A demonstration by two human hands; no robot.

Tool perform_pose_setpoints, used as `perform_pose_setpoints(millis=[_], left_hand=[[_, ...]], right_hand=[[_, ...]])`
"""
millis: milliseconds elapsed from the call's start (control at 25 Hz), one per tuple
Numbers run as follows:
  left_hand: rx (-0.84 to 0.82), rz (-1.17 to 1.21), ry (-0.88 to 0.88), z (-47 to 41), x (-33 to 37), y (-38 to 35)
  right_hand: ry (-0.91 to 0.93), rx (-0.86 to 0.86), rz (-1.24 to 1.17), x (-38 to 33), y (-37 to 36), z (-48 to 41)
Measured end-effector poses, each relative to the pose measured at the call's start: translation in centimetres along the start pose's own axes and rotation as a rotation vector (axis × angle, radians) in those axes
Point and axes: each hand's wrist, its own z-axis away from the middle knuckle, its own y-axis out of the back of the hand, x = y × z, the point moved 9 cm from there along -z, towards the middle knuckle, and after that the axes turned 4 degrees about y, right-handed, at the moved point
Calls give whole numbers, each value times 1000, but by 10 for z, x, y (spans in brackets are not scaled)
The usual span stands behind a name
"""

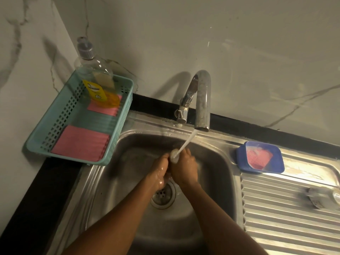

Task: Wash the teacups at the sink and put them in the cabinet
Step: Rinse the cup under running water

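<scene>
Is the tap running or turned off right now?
Running. A white stream pours from the tap onto the small white teacup gripped by the left hand and right hand above the sink.

Upper left, a teal perforated basket (120,124) sits in the corner against the marble-veined wall (257,52). A clear dish soap bottle (95,78) with a yellow label stands at its far end, low on orange liquid and resting on a pink cloth (103,108). A second pink cloth (81,142) lies flat at the near end. Centre frame, the chrome tap (202,100) is running. To the right, a blue soap dish (241,159) holds something pink (257,156). A black countertop strip (257,128) runs along the wall.
</scene>
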Motion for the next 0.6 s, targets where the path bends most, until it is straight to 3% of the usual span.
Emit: perform_pose_setpoints(millis=[80,120,240,320,480,600], left_hand=[[35,50,-6,-4,-1,3],[46,44,-16,-4,0,5],[64,-54,-102,-4,9,4],[29,-173,-245,2,22,-3],[-40,-325,-506,17,33,-15],[19,-285,-563,19,41,-9]], right_hand=[[67,-83,36,-3,-8,-2],[23,-66,-70,1,-8,-1],[-359,-27,-732,26,-18,10],[-509,4,-1078,34,-27,18],[-514,14,-1232,33,-20,19],[-558,-62,-1254,31,-24,17]])
